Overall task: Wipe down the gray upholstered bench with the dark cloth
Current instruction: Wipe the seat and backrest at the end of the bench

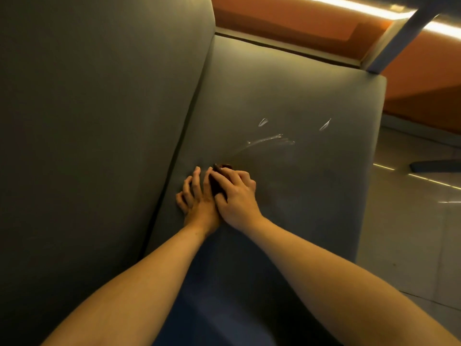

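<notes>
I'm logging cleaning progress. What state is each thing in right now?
cloth: bunched, pressed on the seat under the right hand.
right hand: fingers curled over the cloth.
left hand: fingers spread, resting on the seat beside the cloth.
seat: white streaks beyond the cloth, not yet wiped.
backrest: no marks visible.

View: one head-worn wide-angle camera.
Facing: forward and steeply down onto the worktop (pixel 287 101).
Nearness: close; both forearms run up from the bottom edge.
Framing: left grip (pixel 199 199) and right grip (pixel 237 196) just below centre; backrest (pixel 99 121) left of them, floor (pixel 411 221) right.
</notes>
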`<state>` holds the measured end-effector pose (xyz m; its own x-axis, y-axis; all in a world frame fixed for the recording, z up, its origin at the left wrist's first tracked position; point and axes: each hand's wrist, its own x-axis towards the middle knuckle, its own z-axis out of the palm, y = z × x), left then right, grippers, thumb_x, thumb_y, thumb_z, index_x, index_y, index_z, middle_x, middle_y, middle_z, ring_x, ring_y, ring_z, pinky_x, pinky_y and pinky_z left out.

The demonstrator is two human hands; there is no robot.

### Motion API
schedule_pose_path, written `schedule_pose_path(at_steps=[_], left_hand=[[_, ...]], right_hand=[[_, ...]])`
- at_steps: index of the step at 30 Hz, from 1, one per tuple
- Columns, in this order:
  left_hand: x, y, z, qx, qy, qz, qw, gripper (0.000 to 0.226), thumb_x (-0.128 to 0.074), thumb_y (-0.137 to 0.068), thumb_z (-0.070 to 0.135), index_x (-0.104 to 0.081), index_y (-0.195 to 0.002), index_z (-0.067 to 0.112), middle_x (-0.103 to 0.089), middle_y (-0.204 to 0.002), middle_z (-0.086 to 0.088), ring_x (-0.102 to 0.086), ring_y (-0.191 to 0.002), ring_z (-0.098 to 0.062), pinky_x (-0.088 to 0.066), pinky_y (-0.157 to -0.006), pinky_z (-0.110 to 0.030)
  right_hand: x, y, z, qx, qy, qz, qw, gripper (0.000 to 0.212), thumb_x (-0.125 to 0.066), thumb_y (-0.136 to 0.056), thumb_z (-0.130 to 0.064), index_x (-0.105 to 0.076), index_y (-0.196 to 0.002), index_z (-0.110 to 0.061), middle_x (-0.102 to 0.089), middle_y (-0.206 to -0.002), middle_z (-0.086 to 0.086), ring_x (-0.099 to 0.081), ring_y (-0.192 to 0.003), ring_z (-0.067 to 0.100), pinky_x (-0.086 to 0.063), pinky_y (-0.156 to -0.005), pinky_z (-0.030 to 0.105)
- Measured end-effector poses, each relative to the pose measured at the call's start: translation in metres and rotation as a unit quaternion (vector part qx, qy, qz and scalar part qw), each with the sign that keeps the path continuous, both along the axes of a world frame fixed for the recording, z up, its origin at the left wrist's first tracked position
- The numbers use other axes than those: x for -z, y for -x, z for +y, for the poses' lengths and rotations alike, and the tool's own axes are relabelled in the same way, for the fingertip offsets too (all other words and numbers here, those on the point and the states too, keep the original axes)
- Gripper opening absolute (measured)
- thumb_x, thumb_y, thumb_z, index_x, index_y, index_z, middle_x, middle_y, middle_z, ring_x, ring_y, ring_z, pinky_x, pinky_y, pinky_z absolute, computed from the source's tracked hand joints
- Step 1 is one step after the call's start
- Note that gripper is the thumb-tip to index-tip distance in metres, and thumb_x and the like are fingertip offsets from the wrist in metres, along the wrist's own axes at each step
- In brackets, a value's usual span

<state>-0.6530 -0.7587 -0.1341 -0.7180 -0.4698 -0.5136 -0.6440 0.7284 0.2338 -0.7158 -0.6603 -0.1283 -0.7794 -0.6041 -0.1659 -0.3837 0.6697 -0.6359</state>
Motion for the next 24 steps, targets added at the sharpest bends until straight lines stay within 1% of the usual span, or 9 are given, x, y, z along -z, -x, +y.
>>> schedule_pose_path(at_steps=[4,6,8,10,14,17,19,21,24], left_hand=[[-0.001,-0.002,-0.002,-0.013,-0.039,0.029,0.999,0.115,-0.064,-0.074,0.074,0.009,-0.155,0.040,0.022,-0.163,0.007,0.016,-0.150,-0.023,0.005,-0.119,-0.054],[-0.002,-0.003,-0.003,-0.008,-0.042,0.027,0.999,0.118,-0.061,-0.071,0.082,0.012,-0.155,0.042,0.026,-0.162,0.009,0.019,-0.150,-0.022,0.007,-0.118,-0.055],[-0.001,-0.003,-0.002,-0.003,-0.038,0.022,0.999,0.118,-0.058,-0.071,0.085,0.015,-0.154,0.043,0.030,-0.160,0.011,0.022,-0.149,-0.023,0.008,-0.119,-0.055],[0.000,-0.004,-0.003,-0.003,-0.037,0.024,0.999,0.118,-0.057,-0.071,0.087,0.017,-0.153,0.044,0.031,-0.160,0.011,0.023,-0.149,-0.023,0.009,-0.119,-0.055],[0.003,-0.005,-0.002,-0.010,-0.030,0.038,0.999,0.123,-0.058,-0.069,0.087,0.018,-0.155,0.040,0.025,-0.162,0.009,0.017,-0.150,-0.022,0.003,-0.119,-0.055],[0.004,-0.007,-0.002,-0.037,-0.022,0.059,0.997,0.130,-0.066,-0.068,0.077,0.015,-0.158,0.029,0.014,-0.166,0.006,0.009,-0.151,-0.020,-0.002,-0.119,-0.053],[0.005,-0.009,-0.002,-0.044,-0.032,0.074,0.996,0.123,-0.059,-0.070,0.073,0.013,-0.159,0.026,0.011,-0.167,0.007,0.008,-0.152,-0.019,0.000,-0.120,-0.052],[0.004,-0.011,-0.006,-0.041,-0.047,0.094,0.994,0.119,-0.051,-0.069,0.073,0.012,-0.159,0.027,0.011,-0.168,0.008,0.009,-0.153,-0.016,0.002,-0.121,-0.052],[-0.001,-0.016,-0.011,-0.045,-0.078,0.098,0.991,0.131,-0.074,-0.072,0.066,0.016,-0.159,0.027,0.015,-0.167,0.007,0.011,-0.153,-0.016,0.004,-0.121,-0.047]], right_hand=[[0.006,0.034,0.019,-0.055,-0.024,0.105,0.993,0.057,-0.057,-0.089,-0.018,-0.052,-0.144,-0.031,-0.051,-0.147,-0.002,-0.044,-0.128,0.029,-0.032,-0.096,0.047],[0.006,0.066,0.026,0.056,-0.050,0.122,0.990,0.059,-0.052,-0.090,-0.014,-0.049,-0.146,-0.033,-0.048,-0.150,-0.003,-0.040,-0.128,0.028,-0.030,-0.097,0.047],[0.005,0.096,0.031,0.201,-0.050,0.068,0.976,0.059,-0.043,-0.093,-0.010,-0.046,-0.149,-0.031,-0.048,-0.150,-0.003,-0.037,-0.130,0.028,-0.029,-0.102,0.046],[0.005,0.107,0.030,0.247,-0.051,0.026,0.967,0.054,-0.040,-0.100,-0.010,-0.042,-0.152,-0.023,-0.047,-0.150,0.003,-0.035,-0.132,0.029,-0.028,-0.109,0.043],[0.004,0.061,0.010,0.121,-0.047,0.029,0.991,0.052,-0.045,-0.103,-0.018,-0.039,-0.154,-0.015,-0.035,-0.160,0.009,-0.031,-0.138,0.031,-0.026,-0.116,0.042],[0.004,0.028,-0.002,0.051,-0.062,0.019,0.997,0.054,-0.046,-0.101,-0.037,-0.041,-0.153,-0.022,-0.026,-0.165,0.000,-0.023,-0.145,0.024,-0.022,-0.116,0.043],[0.000,0.020,-0.001,-0.003,-0.073,0.019,0.997,0.058,-0.048,-0.098,-0.045,-0.042,-0.152,-0.025,-0.022,-0.167,-0.002,-0.016,-0.149,0.022,-0.015,-0.118,0.043],[-0.001,0.016,0.004,-0.074,-0.069,0.024,0.995,0.061,-0.052,-0.097,-0.042,-0.039,-0.154,-0.026,-0.019,-0.168,-0.003,-0.009,-0.153,0.022,-0.010,-0.122,0.044],[0.004,0.031,0.016,-0.155,-0.056,0.063,0.984,0.058,-0.061,-0.095,-0.022,-0.045,-0.151,-0.027,-0.028,-0.165,-0.001,-0.018,-0.153,0.027,-0.020,-0.120,0.044]])
